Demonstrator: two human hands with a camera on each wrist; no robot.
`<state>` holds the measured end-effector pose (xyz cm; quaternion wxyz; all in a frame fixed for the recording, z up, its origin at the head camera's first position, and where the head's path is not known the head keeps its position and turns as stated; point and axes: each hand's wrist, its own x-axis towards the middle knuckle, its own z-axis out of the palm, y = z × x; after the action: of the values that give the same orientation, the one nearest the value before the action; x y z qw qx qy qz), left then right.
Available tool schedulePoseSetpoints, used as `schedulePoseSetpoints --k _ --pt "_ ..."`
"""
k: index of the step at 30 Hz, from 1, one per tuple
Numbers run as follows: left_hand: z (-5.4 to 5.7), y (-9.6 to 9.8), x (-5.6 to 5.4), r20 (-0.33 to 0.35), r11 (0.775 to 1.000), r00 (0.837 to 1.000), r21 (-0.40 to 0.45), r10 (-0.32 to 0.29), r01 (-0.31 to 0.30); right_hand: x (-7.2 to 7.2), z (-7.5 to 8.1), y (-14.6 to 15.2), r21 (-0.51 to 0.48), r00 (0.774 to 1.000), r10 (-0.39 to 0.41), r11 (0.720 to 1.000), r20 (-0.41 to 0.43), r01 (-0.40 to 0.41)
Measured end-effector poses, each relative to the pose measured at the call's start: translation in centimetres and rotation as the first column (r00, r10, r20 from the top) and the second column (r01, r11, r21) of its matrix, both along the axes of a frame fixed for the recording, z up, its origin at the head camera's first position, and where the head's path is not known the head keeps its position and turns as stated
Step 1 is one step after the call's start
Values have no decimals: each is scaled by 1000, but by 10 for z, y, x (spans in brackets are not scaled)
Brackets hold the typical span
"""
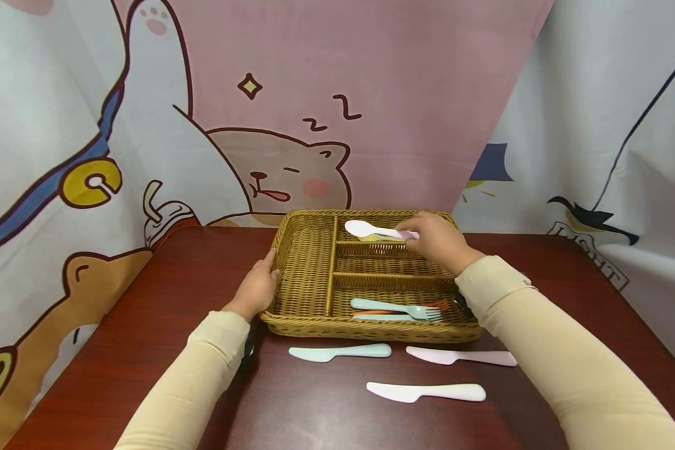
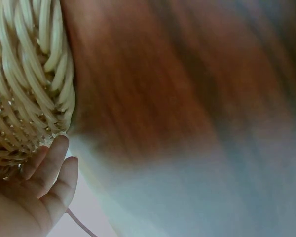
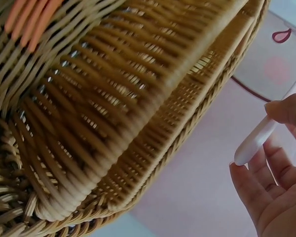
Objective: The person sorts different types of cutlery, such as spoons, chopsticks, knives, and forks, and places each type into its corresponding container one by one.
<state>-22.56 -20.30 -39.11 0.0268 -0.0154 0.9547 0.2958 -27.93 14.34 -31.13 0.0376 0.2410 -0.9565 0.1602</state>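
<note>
My right hand (image 1: pixel 435 240) pinches a pale pink spoon (image 1: pixel 362 229) by its handle, its bowl pointing left over the basket's back compartment. Under it shows part of a yellow utensil (image 1: pixel 374 238) in that compartment. In the right wrist view the handle end (image 3: pixel 251 146) sits between thumb and fingers. My left hand (image 1: pixel 259 287) holds the left rim of the woven cutlery basket (image 1: pixel 371 326), thumb at the rim and fingers (image 2: pixel 53 160) along the outer wall. A mint fork (image 1: pixel 379 305) lies in the front compartment over orange cutlery (image 1: pixel 443 305) and another mint piece (image 1: pixel 382 317).
Three knives lie on the dark red table (image 1: pixel 292 419) before the basket: mint (image 1: pixel 340 352), pink (image 1: pixel 461 357) and white (image 1: pixel 427 392). Thin dividers (image 1: pixel 394 275) split the basket into a long left section and three on the right. A cartoon-printed curtain (image 1: pixel 416 112) hangs behind.
</note>
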Motion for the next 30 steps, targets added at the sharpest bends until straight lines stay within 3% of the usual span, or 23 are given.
schedulePoseSetpoints --k 15,30 --pt "0 1 1 24 1000 1000 19 14 -15 -29 -11 6 23 998 -58 998 6 58" --pt "-1 2 1 26 999 999 25 19 -20 -39 -19 6 155 994 -108 982 -34 112"
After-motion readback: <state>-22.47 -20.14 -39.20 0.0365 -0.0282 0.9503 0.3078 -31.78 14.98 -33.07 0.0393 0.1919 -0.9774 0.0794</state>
